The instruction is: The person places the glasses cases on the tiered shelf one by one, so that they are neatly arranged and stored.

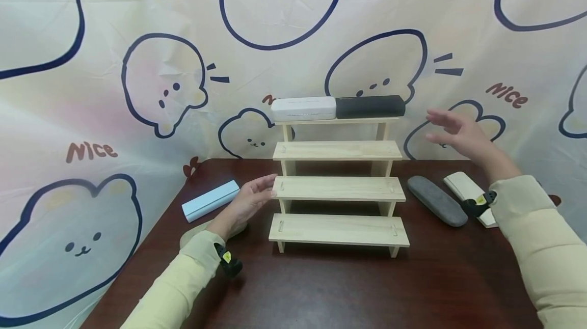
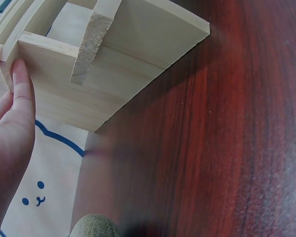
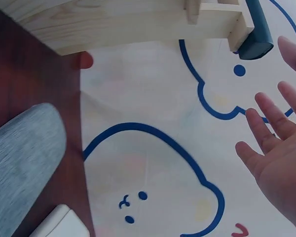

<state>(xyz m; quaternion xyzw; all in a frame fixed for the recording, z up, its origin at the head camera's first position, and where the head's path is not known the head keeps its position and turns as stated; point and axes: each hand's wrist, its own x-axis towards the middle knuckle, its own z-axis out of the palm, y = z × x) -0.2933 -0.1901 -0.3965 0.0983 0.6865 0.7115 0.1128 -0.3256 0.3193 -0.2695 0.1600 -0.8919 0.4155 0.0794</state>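
A four-tier wooden display stand (image 1: 339, 189) stands mid-table. My left hand (image 1: 247, 200) grips the left end of its second step from the bottom; in the left wrist view the board's end (image 2: 11, 61) lies between thumb and fingers. Side by side on the top tier lie a white glasses case (image 1: 303, 109) and a dark glasses case (image 1: 370, 107). To the right of that dark case my right hand (image 1: 463, 135) hangs in the air, fingers spread, touching nothing. The right wrist view has this hand (image 3: 281, 143) apart from the stand.
Left of the stand lie a light blue case (image 1: 211, 200) and a greenish-beige case (image 1: 187, 237) partly hidden by my left arm. On the right are a grey case (image 1: 436, 200) and an off-white case (image 1: 463, 186), partly covered by my right wrist. A printed cloth (image 1: 266, 74) hangs behind the table.
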